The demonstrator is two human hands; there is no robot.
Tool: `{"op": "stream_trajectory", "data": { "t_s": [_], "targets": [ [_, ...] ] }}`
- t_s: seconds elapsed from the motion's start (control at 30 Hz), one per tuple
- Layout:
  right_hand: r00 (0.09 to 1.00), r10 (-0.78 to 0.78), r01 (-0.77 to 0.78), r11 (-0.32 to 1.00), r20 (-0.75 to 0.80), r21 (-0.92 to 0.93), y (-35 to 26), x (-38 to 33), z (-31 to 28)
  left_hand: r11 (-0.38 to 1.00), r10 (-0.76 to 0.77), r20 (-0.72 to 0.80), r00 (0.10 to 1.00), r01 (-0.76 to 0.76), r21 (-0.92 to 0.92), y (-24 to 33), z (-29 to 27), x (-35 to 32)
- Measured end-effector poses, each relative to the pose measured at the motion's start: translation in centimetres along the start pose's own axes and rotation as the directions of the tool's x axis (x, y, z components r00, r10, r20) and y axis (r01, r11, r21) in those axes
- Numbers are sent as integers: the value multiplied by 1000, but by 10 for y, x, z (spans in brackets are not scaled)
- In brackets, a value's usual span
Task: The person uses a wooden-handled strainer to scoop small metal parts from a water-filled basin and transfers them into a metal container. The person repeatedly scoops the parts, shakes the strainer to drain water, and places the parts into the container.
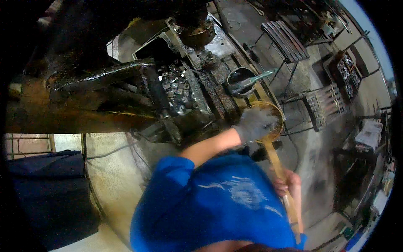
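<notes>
My left hand [255, 124], in a grey glove, reaches over a round, yellowish-rimmed thing [280, 115] in front of me. The glove is smeared, so its fingers cannot be made out. From the lower side of the round thing a long, flat, yellowish strip [275, 159] runs down toward my right side. Bare fingers of my right hand [289, 184] are closed around this strip. Whether strip and round thing are one piece I cannot tell. Just beyond them stands a dark round pot [231, 76], with a green-handled brush [256, 80] lying across it.
A dark, greasy machine [197, 35] stands ahead. Small metal pieces [178, 88] lie heaped beside its bed. A slatted metal stand [285, 40] and a rack with light bars [323, 105] stand at the right. Dark cloth [46, 197] hangs at the left.
</notes>
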State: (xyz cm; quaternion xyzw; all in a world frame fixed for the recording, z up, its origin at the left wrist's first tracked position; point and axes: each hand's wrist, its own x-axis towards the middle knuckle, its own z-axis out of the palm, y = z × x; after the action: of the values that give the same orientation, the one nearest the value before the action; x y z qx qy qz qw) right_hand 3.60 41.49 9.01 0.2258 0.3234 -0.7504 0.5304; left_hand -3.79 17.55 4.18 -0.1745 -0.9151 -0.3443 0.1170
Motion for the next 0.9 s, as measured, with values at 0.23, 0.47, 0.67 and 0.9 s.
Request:
{"op": "stream_trajectory", "data": {
  "t_s": [0.23, 0.47, 0.67, 0.9],
  "targets": [
    [999, 17, -15, 997, -29, 72, -6, 5, -6, 947, -47, -510, 859, 200, 251, -111, -95, -19],
    [999, -43, 42, 983, 2, 177, -2, 1, 2, 195, -904, -301, 302, 920, 339, -371, -168, -76],
    [979, 161, -120, 950, -124, 288, -6, -8, -12, 210, -930, -161, 331, 836, 507, -456, -187, -98],
    [908, 307, -246, 941, -285, 230, -13, -5, -4, 570, -813, 109, 572, 820, -54, -475, -179, -79]
  ]
}}
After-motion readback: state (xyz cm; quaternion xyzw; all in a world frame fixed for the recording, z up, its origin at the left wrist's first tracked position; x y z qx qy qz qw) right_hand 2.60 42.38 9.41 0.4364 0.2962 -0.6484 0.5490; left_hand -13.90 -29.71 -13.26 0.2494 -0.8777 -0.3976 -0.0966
